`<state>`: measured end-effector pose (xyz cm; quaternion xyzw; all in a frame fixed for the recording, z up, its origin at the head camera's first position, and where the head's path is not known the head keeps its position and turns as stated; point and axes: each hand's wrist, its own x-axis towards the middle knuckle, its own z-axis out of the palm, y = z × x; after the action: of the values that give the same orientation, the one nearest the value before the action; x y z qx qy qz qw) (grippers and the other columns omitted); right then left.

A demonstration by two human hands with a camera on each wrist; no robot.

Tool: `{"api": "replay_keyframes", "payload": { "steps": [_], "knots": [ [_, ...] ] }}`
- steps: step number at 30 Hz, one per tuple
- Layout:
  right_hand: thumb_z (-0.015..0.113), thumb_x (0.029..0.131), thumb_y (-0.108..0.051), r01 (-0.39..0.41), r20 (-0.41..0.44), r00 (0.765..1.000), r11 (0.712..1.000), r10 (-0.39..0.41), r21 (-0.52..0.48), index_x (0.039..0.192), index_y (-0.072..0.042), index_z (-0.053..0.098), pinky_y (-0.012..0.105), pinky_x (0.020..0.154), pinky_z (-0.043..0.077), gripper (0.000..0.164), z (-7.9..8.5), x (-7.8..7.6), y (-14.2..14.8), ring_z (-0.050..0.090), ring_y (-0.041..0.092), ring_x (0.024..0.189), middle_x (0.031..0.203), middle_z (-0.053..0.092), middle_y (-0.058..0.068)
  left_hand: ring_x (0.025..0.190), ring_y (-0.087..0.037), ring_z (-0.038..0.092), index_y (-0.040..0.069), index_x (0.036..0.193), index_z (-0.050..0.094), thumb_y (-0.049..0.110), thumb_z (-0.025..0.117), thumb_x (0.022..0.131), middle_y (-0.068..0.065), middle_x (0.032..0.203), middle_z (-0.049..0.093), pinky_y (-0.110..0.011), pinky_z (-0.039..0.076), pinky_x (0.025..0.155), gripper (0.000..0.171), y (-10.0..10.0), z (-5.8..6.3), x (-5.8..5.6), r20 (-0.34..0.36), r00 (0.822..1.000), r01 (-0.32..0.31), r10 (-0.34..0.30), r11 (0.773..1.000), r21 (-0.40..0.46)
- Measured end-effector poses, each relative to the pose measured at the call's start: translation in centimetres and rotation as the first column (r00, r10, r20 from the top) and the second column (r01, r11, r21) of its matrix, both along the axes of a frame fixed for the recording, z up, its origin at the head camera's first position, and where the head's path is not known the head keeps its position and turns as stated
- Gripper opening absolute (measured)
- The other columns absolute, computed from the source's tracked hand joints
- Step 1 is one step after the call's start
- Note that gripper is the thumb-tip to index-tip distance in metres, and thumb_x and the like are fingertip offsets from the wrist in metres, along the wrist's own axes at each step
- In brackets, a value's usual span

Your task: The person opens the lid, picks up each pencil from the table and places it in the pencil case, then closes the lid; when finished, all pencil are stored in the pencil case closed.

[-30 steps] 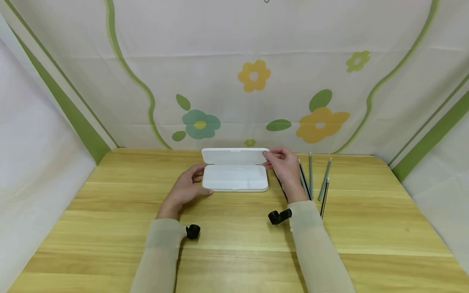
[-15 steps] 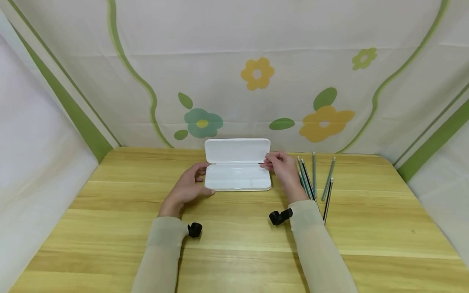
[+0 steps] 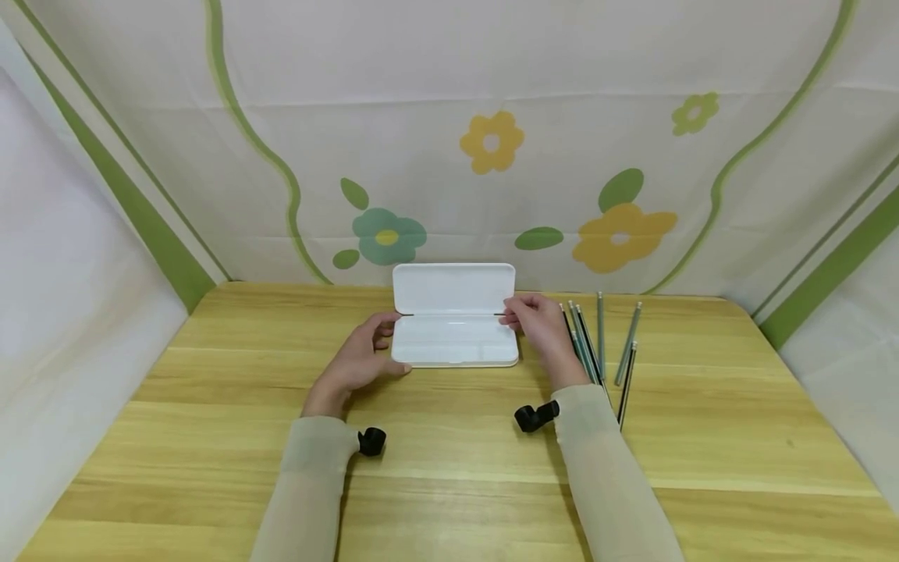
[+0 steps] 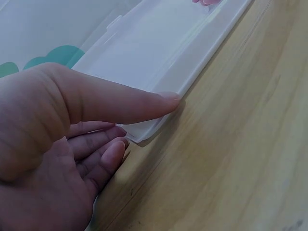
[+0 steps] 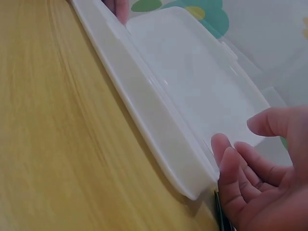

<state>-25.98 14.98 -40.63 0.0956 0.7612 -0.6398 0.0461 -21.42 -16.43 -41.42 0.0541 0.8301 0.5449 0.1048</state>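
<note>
A white pencil case (image 3: 453, 341) lies unfolded near the table's back edge, its lid (image 3: 453, 289) leaning back toward the curtain. No contents show inside. My left hand (image 3: 354, 355) holds the case's left end, the thumb (image 4: 166, 101) on the front rim and the other fingers bent around the end and back. At the opposite end is my right hand (image 3: 541, 324), near the hinge. In the right wrist view its fingers (image 5: 228, 166) touch the case's end, while the thumb stands apart from them, close to the lid's edge, with nothing pinched between.
Several pencils (image 3: 601, 336), some grey-green and some dark striped, lie on the wooden table (image 3: 449, 484) right of the case, partly hidden by my right hand and sleeve. A flowered curtain (image 3: 449, 195) rises right behind the table's back edge.
The lid has tipped farther back, from partly raised to wide open. My right hand's fingers have come off the lid's corner and sit lower beside the hinge. My left hand has stayed in place.
</note>
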Motion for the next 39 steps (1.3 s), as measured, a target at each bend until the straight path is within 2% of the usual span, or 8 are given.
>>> {"api": "replay_keyframes", "payload": {
  "steps": [4, 12, 18, 22, 29, 33, 36, 39],
  "knots": [
    [0.069, 0.104, -0.032, 0.015, -0.005, 1.0, 1.0, -0.015, 0.011, 0.13, -0.006, 0.068, 0.027, 0.088, 0.061, 0.037, 0.2, 0.2, 0.0, 0.076, 0.013, 0.093, 0.111, 0.073, 0.009, 0.134, -0.04, 0.051, 0.007, 0.159, 0.045, 0.0, 0.087, 0.08, -0.023, 0.154, 0.053, -0.054, 0.041, 0.116, 0.09, 0.0, 0.0, 0.0, 0.005, 1.0, 0.008, -0.008, 1.0, 0.006],
    [0.07, 0.105, -0.036, 0.063, -0.054, 0.997, 0.997, -0.061, 0.046, 0.115, -0.002, 0.072, 0.023, 0.072, 0.062, 0.035, -0.1, 0.6, 0.2, 0.076, 0.009, 0.072, 0.091, 0.074, 0.004, 0.136, -0.039, 0.049, 0.006, 0.157, 0.046, -0.002, 0.088, 0.08, -0.022, 0.152, 0.051, -0.053, 0.038, 0.12, 0.088, -0.2, 0.0, 0.0, 0.007, 1.0, 0.028, -0.028, 1.0, 0.011],
    [0.073, 0.103, -0.033, 0.071, -0.058, 0.996, 0.997, -0.069, 0.037, 0.113, -0.002, 0.073, 0.023, 0.071, 0.062, 0.033, 0.0, 0.4, 0.1, 0.076, 0.009, 0.071, 0.089, 0.075, 0.002, 0.136, -0.038, 0.048, 0.007, 0.156, 0.047, -0.002, 0.088, 0.079, -0.02, 0.152, 0.051, -0.053, 0.038, 0.121, 0.088, -0.3, 0.0, -0.1, 0.015, 1.0, 0.022, -0.022, 1.0, 0.013],
    [0.076, 0.1, -0.029, 0.043, -0.04, 0.998, 0.998, -0.042, 0.04, 0.115, -0.003, 0.073, 0.027, 0.075, 0.063, 0.031, 0.6, 0.8, 0.0, 0.076, 0.01, 0.073, 0.093, 0.075, 0.004, 0.139, -0.038, 0.048, 0.008, 0.156, 0.047, -0.001, 0.09, 0.079, -0.02, 0.154, 0.051, -0.055, 0.037, 0.123, 0.089, -0.6, -0.3, 0.1, 0.034, 0.999, -0.002, 0.002, 1.0, 0.018],
    [0.074, 0.101, -0.029, -0.015, -0.031, 0.999, 0.997, 0.018, 0.079, 0.117, -0.003, 0.072, 0.036, 0.083, 0.062, 0.031, 2.8, 2.8, 1.5, 0.075, 0.014, 0.08, 0.099, 0.076, 0.007, 0.14, -0.039, 0.048, 0.009, 0.158, 0.045, 0.0, 0.09, 0.078, -0.02, 0.156, 0.051, -0.056, 0.037, 0.123, 0.092, -0.7, -0.9, 0.4, 0.042, 0.999, -0.013, 0.012, 1.0, 0.028],
    [0.074, 0.101, -0.031, -0.048, -0.045, 0.998, 0.995, 0.052, 0.086, 0.119, -0.005, 0.07, 0.036, 0.082, 0.06, 0.032, 4.2, 4.4, 3.1, 0.074, 0.016, 0.086, 0.1, 0.076, 0.0, 0.141, -0.039, 0.048, 0.009, 0.159, 0.046, 0.0, 0.089, 0.078, -0.019, 0.157, 0.051, -0.056, 0.037, 0.124, 0.093, -0.8, -0.8, 0.4, 0.043, 0.999, -0.023, 0.022, 0.999, 0.026],
    [0.074, 0.102, -0.033, -0.065, -0.046, 0.997, 0.996, 0.068, 0.066, 0.12, -0.008, 0.068, 0.032, 0.078, 0.059, 0.031, 4.5, 5.7, 4.8, 0.072, 0.014, 0.089, 0.102, 0.075, -0.007, 0.143, -0.039, 0.047, 0.01, 0.16, 0.045, 0.001, 0.089, 0.079, -0.019, 0.158, 0.049, -0.056, 0.037, 0.125, 0.093, -0.6, -0.7, 0.4, 0.049, 0.999, -0.021, 0.02, 0.999, 0.026],
    [0.073, 0.104, -0.03, -0.067, -0.038, 0.997, 0.998, 0.068, 0.018, 0.12, -0.009, 0.067, 0.029, 0.074, 0.059, 0.027, 4.1, 7.0, 6.7, 0.071, 0.012, 0.088, 0.101, 0.075, -0.01, 0.142, -0.038, 0.047, 0.011, 0.16, 0.046, 0.003, 0.09, 0.078, -0.018, 0.157, 0.05, -0.055, 0.037, 0.124, 0.093, -0.5, -0.7, 0.2, 0.047, 0.999, -0.023, 0.022, 0.999, 0.028]
  ]
}}
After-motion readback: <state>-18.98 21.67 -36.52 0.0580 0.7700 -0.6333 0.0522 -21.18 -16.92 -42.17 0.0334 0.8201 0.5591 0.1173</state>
